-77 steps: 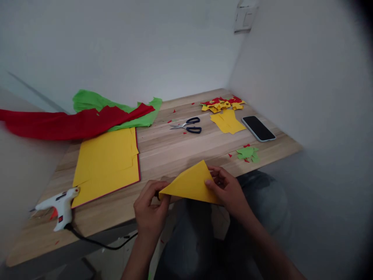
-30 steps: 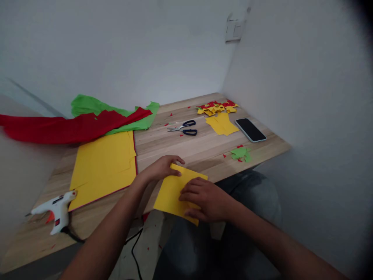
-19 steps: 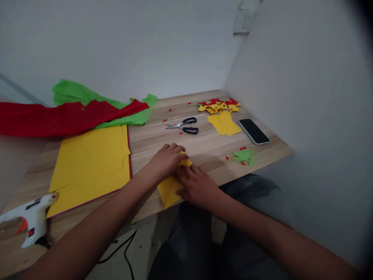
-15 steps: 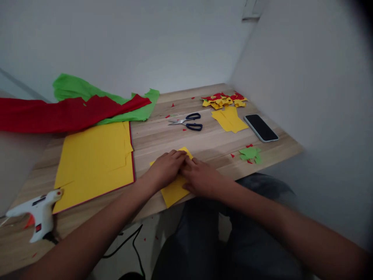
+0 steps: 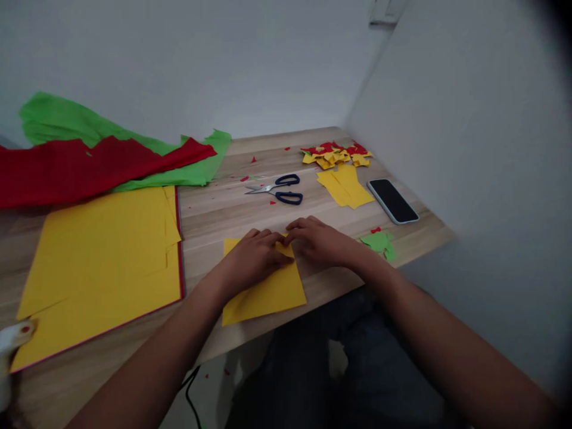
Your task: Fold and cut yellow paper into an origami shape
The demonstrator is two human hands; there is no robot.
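Note:
A folded yellow paper square (image 5: 268, 292) lies flat on the wooden table (image 5: 223, 217) near its front edge. My left hand (image 5: 254, 259) rests palm down on the paper's upper part and presses it onto the wood. My right hand (image 5: 317, 238) lies beside it at the paper's far right corner, fingertips on that corner and touching the left hand's fingers. Neither hand lifts the sheet.
A stack of large yellow sheets (image 5: 98, 256) lies to the left, with red (image 5: 80, 170) and green crepe paper (image 5: 58, 119) behind it. Scissors (image 5: 277, 186), yellow cut pieces (image 5: 346, 186), a scrap pile (image 5: 335, 154), a phone (image 5: 393, 200) and green scraps (image 5: 379, 243) lie to the right. A glue gun tip (image 5: 11, 339) shows at far left.
The paper, held as a triangle in the air, was laid on the table. Both hands moved onto it and pushed it further in; the right hand slid to its far corner.

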